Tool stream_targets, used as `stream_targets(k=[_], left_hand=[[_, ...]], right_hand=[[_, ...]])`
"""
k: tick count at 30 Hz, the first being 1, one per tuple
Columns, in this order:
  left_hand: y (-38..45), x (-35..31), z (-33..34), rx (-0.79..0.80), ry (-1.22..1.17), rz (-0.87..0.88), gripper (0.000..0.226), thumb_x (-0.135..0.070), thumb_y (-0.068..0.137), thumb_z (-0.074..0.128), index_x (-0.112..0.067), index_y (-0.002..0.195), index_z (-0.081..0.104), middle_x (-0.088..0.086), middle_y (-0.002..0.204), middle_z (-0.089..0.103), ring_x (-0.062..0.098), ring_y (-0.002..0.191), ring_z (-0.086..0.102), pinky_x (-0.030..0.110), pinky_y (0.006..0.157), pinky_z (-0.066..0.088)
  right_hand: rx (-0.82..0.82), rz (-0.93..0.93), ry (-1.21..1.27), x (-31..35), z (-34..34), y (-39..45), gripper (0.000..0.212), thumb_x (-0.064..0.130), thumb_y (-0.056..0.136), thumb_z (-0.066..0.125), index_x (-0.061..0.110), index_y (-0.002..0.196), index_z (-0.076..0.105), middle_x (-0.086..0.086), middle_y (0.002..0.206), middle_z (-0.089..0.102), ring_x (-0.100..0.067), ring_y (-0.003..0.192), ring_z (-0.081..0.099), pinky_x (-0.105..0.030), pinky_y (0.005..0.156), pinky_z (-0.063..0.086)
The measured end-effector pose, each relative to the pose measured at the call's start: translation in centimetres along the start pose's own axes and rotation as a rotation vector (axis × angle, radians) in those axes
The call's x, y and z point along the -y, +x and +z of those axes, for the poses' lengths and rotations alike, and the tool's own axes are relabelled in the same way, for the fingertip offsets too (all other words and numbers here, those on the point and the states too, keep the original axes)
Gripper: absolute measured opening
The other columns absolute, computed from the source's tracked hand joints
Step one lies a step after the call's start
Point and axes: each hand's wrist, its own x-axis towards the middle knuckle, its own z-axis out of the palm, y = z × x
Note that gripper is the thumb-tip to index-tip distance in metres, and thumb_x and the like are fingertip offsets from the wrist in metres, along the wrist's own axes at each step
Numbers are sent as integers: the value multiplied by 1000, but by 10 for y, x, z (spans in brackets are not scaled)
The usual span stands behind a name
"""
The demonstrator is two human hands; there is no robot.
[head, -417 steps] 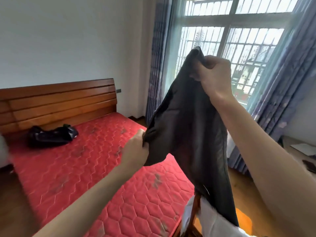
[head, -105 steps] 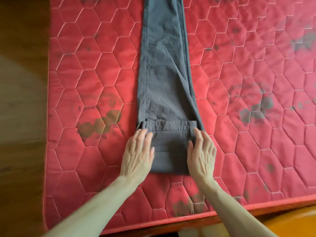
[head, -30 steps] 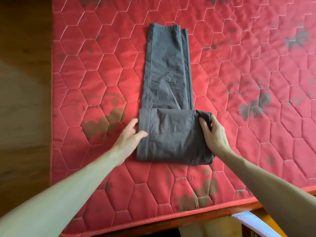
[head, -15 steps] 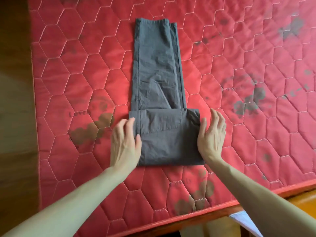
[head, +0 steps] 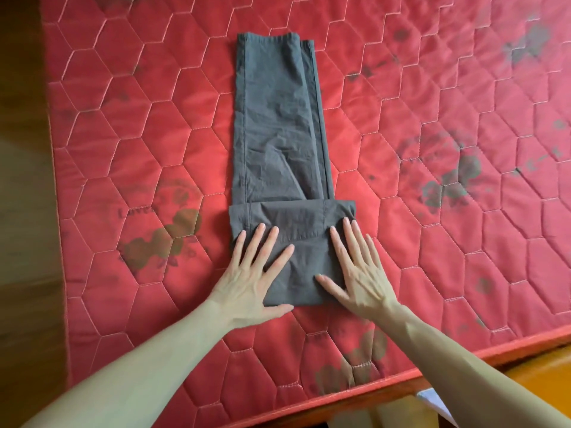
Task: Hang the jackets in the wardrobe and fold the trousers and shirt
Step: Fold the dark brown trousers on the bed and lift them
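Even, soft daylight; no glare. Faint shadows under both hands. Centre sharp; the brown wooden floor (head: 21, 211) at left is smeared. Wide-angle bending at edges.

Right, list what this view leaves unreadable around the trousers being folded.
- Head view: the layers inside the folded end of the trousers are covered by the top fold and by the left hand and right hand.
- The pale object at the bottom right is cut off by the frame edge.
- The mattress print lettering is too faint to read fully.
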Motion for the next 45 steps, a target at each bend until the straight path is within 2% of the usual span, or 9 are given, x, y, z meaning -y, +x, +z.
stream_targets(k=[9, 13, 18, 27, 29, 31, 35, 39, 45], left_hand=[[-8, -14, -7, 114, 151, -34, 106, -35, 73, 69, -12, 165, 22, 27, 172, -2, 49, 158, -5, 72, 120, 12], [-5, -29, -17, 160, 122, -116, 86, -19, 84, 40, -12, 166, 17, 26, 172, -7, 48, 158, -11, 71, 121, 6], [-6, -24, -41, 305, -25, -112, 92, -17, 86, 46, -14, 166, 0, 13, 173, -19, 36, 158, -23, 64, 125, -2], [-26, -27, -94, 674, -519, -164, 71, -7, 92, 39, -35, 158, 41, -3, 171, 29, 20, 159, 21, 39, 129, 19], [-32, -29, -103, 724, -615, -193, 53, -7, 88, 37, -34, 123, 68, 3, 139, 63, 25, 133, 54, 34, 108, 44], [-36, -28, -104, 757, -685, -189, 27, -7, 85, 36, -22, 83, 59, 4, 92, 64, 26, 88, 61, 30, 72, 45], [-36, -18, -114, 797, -769, -250, 11, -15, 84, 52, -17, 75, 56, 0, 67, 57, 16, 56, 49, 27, 50, 36], [-32, 8, -127, 697, -968, -362, 19, -36, 69, 62, -25, 57, 53, -8, 61, 48, 12, 59, 42, 30, 60, 32], [-23, 41, -108, 192, -1266, -568, 45, -57, 70, 75, -20, 96, 78, -3, 100, 80, 9, 99, 73, 32, 94, 48]], right_hand=[[167, -210, -132, 0, -16, -11, 122, 55, 65, 69, 16, 167, 16, -15, 175, 5, -39, 161, 0, -58, 128, 14], [160, -174, -167, 12, -23, -11, 105, 41, 71, 85, 12, 161, 38, -21, 169, 25, -46, 155, 24, -61, 121, 34], [186, -192, -52, 15, -49, -14, 73, 18, 79, 73, 14, 150, 56, -19, 158, 48, -48, 144, 46, -58, 113, 46], [687, -153, -40, 47, -122, -25, 27, 38, 89, 57, 31, 115, 57, 4, 88, 65, -27, 84, 63, -37, 71, 45], [757, -135, -12, 54, -132, -27, 18, 37, 90, 60, 26, 104, 58, 6, 75, 56, -22, 74, 56, -36, 72, 45], [840, -80, 68, 55, -142, -27, 15, 35, 90, 64, 22, 94, 60, 4, 69, 57, -14, 65, 53, -35, 70, 45], [962, 99, 343, 45, -156, -26, 11, 37, 88, 71, 27, 85, 68, 4, 75, 72, -4, 63, 61, -32, 63, 49], [791, 226, 588, 25, -154, -22, 25, 39, 93, 77, 15, 85, 73, 7, 71, 61, -9, 66, 56, -34, 63, 44], [101, 447, 945, 25, -125, -23, 12, 37, 95, 76, 26, 98, 79, 0, 79, 80, -16, 68, 77, -31, 58, 62]])
